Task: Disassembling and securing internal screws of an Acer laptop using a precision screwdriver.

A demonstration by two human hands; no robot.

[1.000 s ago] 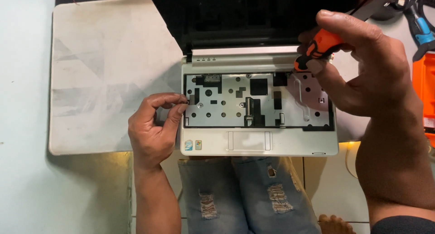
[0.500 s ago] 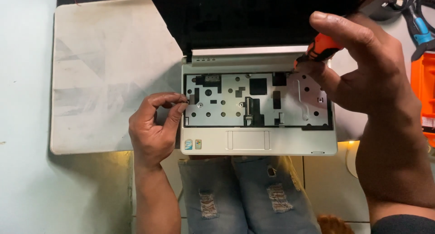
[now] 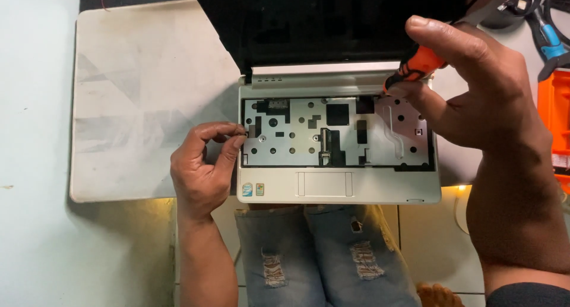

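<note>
Right hand (image 3: 475, 99) grips the orange screwdriver (image 3: 418, 66), tip now lowered to the laptop (image 3: 338, 185) hinge edge; left hand (image 3: 205, 167), fingers pinched together, steadies the chassis's left edge as before.

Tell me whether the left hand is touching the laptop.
Touching. The head view shows the left hand with fingertips pressed on the left edge of the laptop.
</note>
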